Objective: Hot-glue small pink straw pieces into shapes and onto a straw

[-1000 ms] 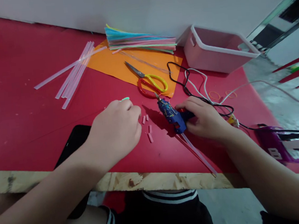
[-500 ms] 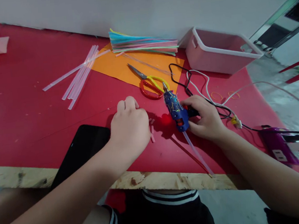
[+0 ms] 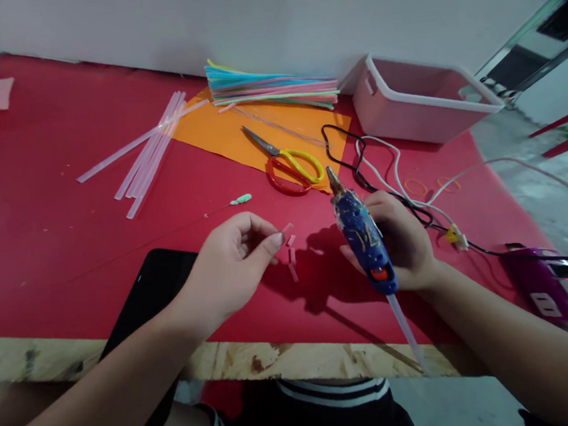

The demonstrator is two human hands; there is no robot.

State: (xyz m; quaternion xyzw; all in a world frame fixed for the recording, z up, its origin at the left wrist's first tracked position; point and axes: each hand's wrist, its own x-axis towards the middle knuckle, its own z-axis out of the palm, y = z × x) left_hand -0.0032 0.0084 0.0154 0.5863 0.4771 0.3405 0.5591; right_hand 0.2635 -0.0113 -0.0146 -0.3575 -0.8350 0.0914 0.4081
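My left hand (image 3: 240, 254) pinches a small pink piece (image 3: 287, 229) between thumb and forefinger, just above the red table covering. Several similar short pieces (image 3: 292, 256) lie beside its fingertips. My right hand (image 3: 402, 238) is wrapped round the handle of a blue glue gun (image 3: 364, 239), raised off the table with its nozzle pointing up and away; a clear glue stick (image 3: 406, 332) sticks out of its back end. A thin wire with a green tip (image 3: 241, 199) rests beyond my left hand.
Scissors (image 3: 284, 163) and a bundle of coloured stems (image 3: 272, 87) lie on orange paper (image 3: 216, 136). Glue sticks (image 3: 150, 149) are at the left, a black phone (image 3: 155, 289) by my left forearm. Cables (image 3: 395, 175) run right, below a pink bin (image 3: 414, 106).
My left hand has moved back and turned, uncovering the wire's green tip, and now pinches a small piece. My right hand has lifted the glue gun and brought it nearer.
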